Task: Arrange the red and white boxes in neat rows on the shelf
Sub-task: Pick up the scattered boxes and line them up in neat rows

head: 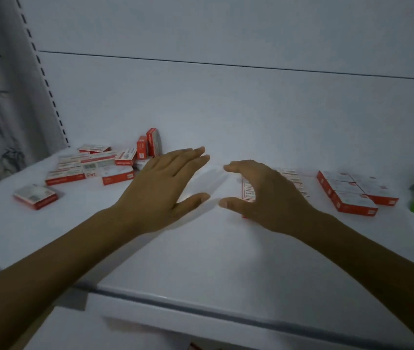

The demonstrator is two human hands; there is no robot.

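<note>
Flat goes the left hand (165,188), fingers straight, aiming upper right. The right hand (271,198) spreads wide over hidden boxes (294,180) right of centre. Left-centre pile (87,170) lies jumbled, two upright boxes (150,144) standing on end.

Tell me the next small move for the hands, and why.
Probably move the left hand over to the jumbled pile and take its nearest box. That hand is open and holds nothing. The pile lies in disorder, with two boxes on end. The right hand covers a group of boxes left of the neat block.
</note>
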